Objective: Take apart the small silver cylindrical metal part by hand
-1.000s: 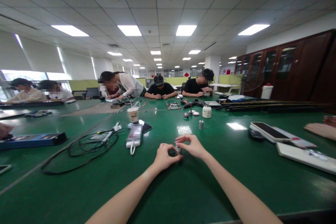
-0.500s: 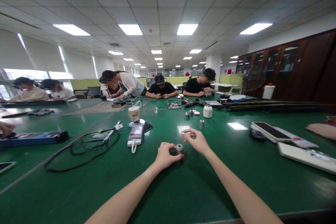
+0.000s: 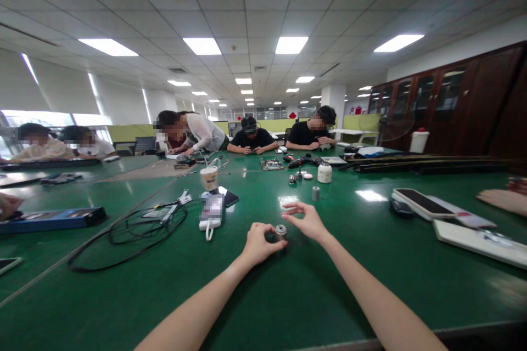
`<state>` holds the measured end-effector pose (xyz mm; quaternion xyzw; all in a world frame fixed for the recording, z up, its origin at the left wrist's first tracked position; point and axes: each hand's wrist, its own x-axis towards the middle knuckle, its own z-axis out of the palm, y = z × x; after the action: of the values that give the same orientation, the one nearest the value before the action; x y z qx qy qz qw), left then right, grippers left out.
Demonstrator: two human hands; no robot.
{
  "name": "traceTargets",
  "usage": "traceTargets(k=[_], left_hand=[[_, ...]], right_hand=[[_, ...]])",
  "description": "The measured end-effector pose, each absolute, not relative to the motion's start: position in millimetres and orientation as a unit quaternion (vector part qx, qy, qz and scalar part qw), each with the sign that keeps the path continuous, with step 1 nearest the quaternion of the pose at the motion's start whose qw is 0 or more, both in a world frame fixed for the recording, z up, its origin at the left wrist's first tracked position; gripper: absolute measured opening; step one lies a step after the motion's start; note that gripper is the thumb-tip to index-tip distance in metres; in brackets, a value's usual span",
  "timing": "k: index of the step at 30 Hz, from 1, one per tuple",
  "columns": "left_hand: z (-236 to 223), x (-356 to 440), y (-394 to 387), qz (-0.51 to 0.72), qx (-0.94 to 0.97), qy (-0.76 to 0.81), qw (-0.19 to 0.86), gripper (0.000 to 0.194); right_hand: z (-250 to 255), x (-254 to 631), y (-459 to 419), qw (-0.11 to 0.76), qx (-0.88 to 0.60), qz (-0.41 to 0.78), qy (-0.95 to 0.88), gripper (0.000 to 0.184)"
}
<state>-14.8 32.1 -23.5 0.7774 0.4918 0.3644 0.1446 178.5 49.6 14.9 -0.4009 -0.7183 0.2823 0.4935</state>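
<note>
My left hand (image 3: 260, 242) curls its thumb and fingers around a small metal cylinder (image 3: 281, 232), which stands upright on the green table. The cylinder's round top, with a dark centre, faces up between the fingertips. Just beyond and to the right is my right hand (image 3: 307, 220), its thumb and index finger brought close together in a pinch. Whatever lies between those fingertips is too small to make out. A small clear plastic bag (image 3: 287, 199) rests right behind the right fingertips. Another metal cylinder (image 3: 315, 193) stands upright farther back on the right.
Phone-like devices (image 3: 424, 204) lie at right, a white power bank (image 3: 211, 224) and looped black cable (image 3: 123, 244) at left. Behind stand a drink cup (image 3: 209, 177) and a white jar (image 3: 325, 173). Co-workers sit around the green table (image 3: 247, 307); one's hand (image 3: 503, 201) rests at far right.
My right hand has shifted slightly left, nearer the top of the cylinder. My left hand keeps its hold, and the cylinder has stayed in place.
</note>
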Motion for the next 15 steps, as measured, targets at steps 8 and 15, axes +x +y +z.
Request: traceTargets(k=[8, 15], left_hand=[[-22, -14, 31, 0.364, 0.775, 0.495, 0.148, 0.034], [-22, -15, 32, 0.358, 0.778, 0.493, 0.152, 0.036]], right_hand=[[-18, 213, 75, 0.397, -0.457, 0.311, -0.733, 0.022], [-8, 210, 74, 0.437, -0.443, 0.304, -0.721, 0.021]])
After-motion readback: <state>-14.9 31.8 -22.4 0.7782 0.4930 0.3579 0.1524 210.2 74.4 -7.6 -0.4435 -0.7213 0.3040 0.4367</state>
